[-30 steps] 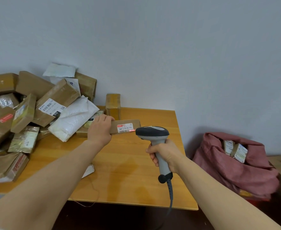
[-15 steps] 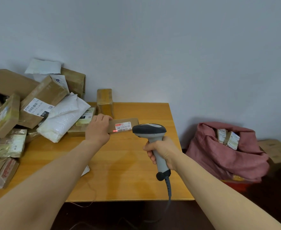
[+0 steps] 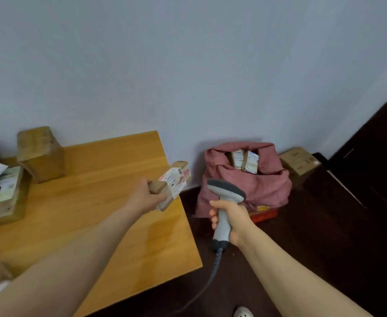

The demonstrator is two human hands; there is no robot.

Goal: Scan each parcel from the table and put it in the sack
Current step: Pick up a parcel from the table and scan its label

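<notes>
The left hand (image 3: 145,199) has its grip closed round the near end of a slim brown cardboard parcel (image 3: 173,181), held in the air over the desk's (image 3: 110,179) right edge, white label up, long axis pointing away toward the sack (image 3: 265,188). That sack, soft pink-red cloth slumped on the floor (image 3: 325,225) with its mouth open, lies ahead and to the right of the parcel. The right hand (image 3: 232,221) is nearer it, but its grip is wrapped round the smooth grey handle of the corded scanner (image 3: 225,195).
</notes>
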